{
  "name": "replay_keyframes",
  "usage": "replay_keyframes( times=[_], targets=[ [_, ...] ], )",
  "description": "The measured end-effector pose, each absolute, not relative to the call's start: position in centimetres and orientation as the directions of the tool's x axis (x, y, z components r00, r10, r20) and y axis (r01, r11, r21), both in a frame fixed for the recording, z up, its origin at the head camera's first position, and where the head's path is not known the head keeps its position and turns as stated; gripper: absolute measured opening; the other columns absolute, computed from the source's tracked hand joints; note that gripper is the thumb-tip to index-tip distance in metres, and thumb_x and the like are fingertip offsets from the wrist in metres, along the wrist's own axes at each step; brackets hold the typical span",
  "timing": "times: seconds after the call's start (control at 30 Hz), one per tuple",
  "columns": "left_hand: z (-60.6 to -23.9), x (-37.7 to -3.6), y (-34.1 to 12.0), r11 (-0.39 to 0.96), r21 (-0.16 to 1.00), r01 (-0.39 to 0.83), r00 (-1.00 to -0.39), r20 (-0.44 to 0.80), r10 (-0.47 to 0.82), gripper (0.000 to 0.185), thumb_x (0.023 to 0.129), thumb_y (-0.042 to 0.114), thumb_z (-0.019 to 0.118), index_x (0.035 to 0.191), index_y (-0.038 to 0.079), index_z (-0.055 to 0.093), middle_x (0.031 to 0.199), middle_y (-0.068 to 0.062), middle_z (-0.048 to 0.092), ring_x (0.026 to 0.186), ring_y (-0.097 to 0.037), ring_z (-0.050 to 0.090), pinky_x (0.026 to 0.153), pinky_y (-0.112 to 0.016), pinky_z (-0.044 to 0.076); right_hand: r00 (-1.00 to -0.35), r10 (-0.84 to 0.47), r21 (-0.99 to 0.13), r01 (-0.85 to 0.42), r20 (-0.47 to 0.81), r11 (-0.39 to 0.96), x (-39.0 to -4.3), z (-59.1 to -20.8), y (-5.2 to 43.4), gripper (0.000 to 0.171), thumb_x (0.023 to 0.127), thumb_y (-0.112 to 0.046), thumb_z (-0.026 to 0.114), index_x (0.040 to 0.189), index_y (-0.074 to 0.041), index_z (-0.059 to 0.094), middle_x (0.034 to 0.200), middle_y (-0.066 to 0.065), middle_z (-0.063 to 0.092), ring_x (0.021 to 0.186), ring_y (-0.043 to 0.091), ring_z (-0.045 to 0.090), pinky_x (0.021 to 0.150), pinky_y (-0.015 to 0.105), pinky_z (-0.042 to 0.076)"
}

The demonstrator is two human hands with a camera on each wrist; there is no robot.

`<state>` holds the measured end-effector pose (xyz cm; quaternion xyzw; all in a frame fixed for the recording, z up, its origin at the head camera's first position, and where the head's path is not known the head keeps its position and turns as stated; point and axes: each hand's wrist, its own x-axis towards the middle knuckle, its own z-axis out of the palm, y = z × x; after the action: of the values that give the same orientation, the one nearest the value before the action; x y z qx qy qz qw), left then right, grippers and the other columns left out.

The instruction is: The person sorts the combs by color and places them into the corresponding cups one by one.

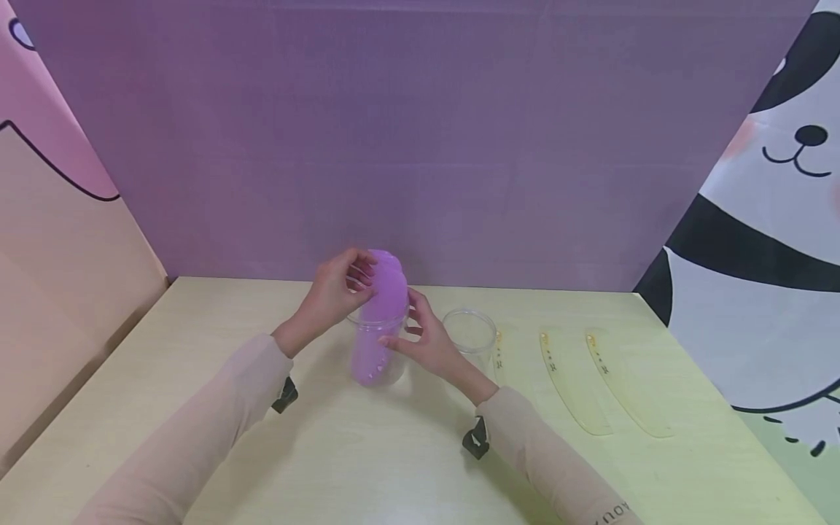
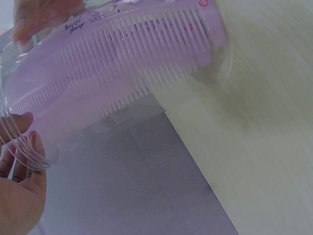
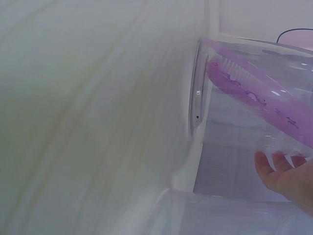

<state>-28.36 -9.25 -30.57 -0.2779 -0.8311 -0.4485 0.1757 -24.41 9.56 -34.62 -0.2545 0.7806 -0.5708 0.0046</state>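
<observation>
Two overlapping purple combs (image 1: 389, 299) stand tilted inside a clear plastic cup (image 1: 395, 372), their upper ends above its rim. In the left wrist view the white-edged teeth of a comb (image 2: 122, 58) and its small printed lettering show through the cup wall. My left hand (image 1: 341, 283) is at the combs' upper left edge, fingers loosely bent, with a gap between thumb and forefinger. On the cup's right side, my right hand (image 1: 429, 339) holds it, thumb in front and fingers bent round the wall. The right wrist view shows the right fingertips (image 3: 264, 164) against the cup.
A second clear cup (image 1: 469, 332) stands just right of the right hand, partly hidden by it. Three transparent, yellowish curved strips (image 1: 571, 390) with small print lie farther right on the pale table (image 1: 295, 467). A purple panel (image 1: 420, 146) rises behind the table.
</observation>
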Motion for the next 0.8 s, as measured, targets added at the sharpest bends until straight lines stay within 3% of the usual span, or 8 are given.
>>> replay_keyframes(
  times=[0.5,0.8],
  targets=[
    [-30.2,-28.0,-9.9,0.423,0.657,0.624,-0.782,0.535,0.321,0.035,0.077,-0.001,0.069,0.109,0.002,0.054,0.098,-0.014,0.061,0.087,-0.027,0.062,0.076,-0.039,0.055,-0.851,-0.414,-0.877,-0.434,0.325,0.204,-26.4,-36.9,9.8,0.081,0.079,-0.017,0.071,0.142,-0.018,0.020,0.144,0.003,0.031,0.128,0.028,0.039,0.100,0.053,0.038],
    [-29.5,-27.4,-10.6,0.434,0.639,0.635,-0.772,0.538,0.337,0.036,0.078,0.002,0.068,0.111,0.001,0.053,0.103,-0.015,0.060,0.090,-0.028,0.061,0.079,-0.042,0.054,-0.834,-0.444,-0.871,-0.449,0.328,0.201,-24.9,-34.1,9.7,0.084,0.078,-0.002,0.068,0.142,-0.003,0.014,0.147,0.017,0.022,0.134,0.038,0.026,0.104,0.057,0.032]
  ],
)
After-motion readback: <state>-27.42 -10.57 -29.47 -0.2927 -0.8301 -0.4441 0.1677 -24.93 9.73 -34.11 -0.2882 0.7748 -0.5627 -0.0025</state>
